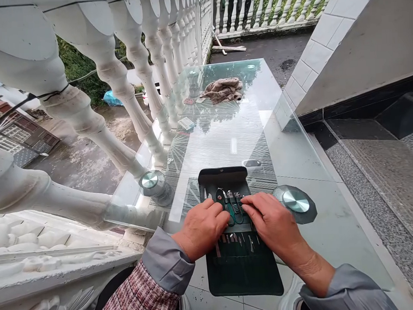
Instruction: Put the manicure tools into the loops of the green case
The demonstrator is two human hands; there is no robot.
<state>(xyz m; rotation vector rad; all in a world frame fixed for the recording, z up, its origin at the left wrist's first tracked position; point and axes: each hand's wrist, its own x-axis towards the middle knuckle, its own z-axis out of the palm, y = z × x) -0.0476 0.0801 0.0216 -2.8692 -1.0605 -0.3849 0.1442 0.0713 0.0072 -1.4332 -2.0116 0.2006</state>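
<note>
Tool case (pixel 244 273) lies open at the near edge of the glass tabletop (pixel 223 150), scissors (pixel 231 214) and clippers (pixel 237 196) in its middle. Our left hand (pixel 205 227) curls beside the scissors, our right hand (pixel 279 222) bends near the clippers; whether either grasps anything, we cannot tell.

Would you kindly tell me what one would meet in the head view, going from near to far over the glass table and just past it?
Open dark green case → small white packet → crumpled brownish cloth → pale strips on the ground beyond.
</note>
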